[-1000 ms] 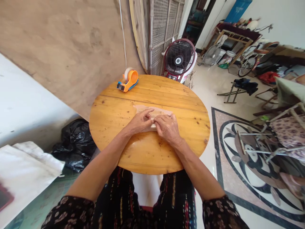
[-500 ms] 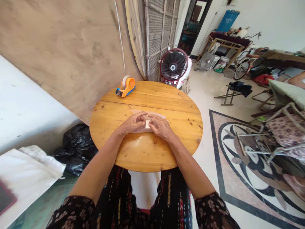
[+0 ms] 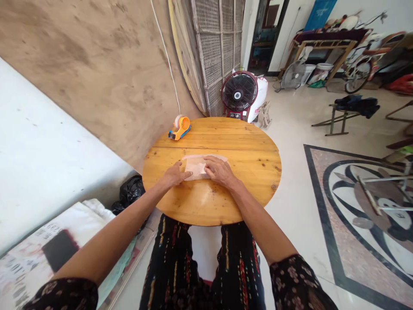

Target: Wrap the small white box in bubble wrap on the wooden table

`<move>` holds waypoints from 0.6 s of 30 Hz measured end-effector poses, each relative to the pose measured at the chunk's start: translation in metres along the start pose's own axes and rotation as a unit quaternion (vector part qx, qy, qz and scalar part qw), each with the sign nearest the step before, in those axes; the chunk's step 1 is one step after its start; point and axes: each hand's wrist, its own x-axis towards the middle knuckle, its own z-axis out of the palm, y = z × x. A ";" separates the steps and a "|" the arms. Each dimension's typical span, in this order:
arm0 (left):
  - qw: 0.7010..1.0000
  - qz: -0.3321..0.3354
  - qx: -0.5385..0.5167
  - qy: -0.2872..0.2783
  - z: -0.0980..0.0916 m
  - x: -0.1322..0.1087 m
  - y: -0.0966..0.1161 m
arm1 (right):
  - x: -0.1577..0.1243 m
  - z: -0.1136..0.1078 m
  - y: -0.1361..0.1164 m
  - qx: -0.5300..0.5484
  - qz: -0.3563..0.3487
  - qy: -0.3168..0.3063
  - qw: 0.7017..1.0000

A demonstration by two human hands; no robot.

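A thin pinkish-white sheet (image 3: pixel 194 161) lies flat on the round wooden table (image 3: pixel 200 202) in front of me. My left hand (image 3: pixel 175 175) rests at the sheet's left edge, with the thumb stretched across it and the fingers apart. Over the sheet's right part, my right hand (image 3: pixel 220 171) has its fingers bent together at a small white piece (image 3: pixel 203 168). The fingers hide part of this piece, and its kind is too small to make out.
An orange tape dispenser (image 3: pixel 180 128) stands at the table's back left, near the wall. Behind the table is a fan (image 3: pixel 238 92). Black plastic bags (image 3: pixel 131 191) lie left of the table, and a folding stool (image 3: pixel 342 114) stands off to the right.
My left hand has moved left, away from the small white piece to the sheet's edge, and opened. The right hand stays at the piece. The view has shifted, showing more floor left of me.
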 end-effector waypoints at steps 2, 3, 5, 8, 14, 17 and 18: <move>0.996 -0.055 -0.068 -0.013 0.006 -0.005 0.007 | 0.000 0.003 0.003 -0.008 -0.018 0.011 1.000; 0.991 -0.083 -0.103 -0.018 0.008 -0.007 0.010 | 0.001 0.005 0.005 -0.011 -0.022 0.016 1.000; 0.978 -0.127 -0.161 -0.027 0.013 -0.008 0.016 | 0.001 0.008 0.008 -0.010 -0.024 0.021 0.999; 0.964 -0.166 -0.202 -0.039 0.014 -0.006 0.019 | 0.000 0.011 0.011 -0.007 -0.031 0.027 0.999; 0.951 -0.206 -0.222 -0.060 0.010 0.001 0.017 | 0.001 0.012 0.013 -0.008 -0.025 0.027 0.999; 0.947 -0.210 -0.236 -0.062 0.009 0.005 0.017 | 0.000 0.013 0.014 0.006 -0.022 0.025 0.999; 0.946 -0.210 -0.241 -0.060 0.010 0.006 0.017 | 0.000 0.014 0.015 0.011 -0.022 0.026 0.999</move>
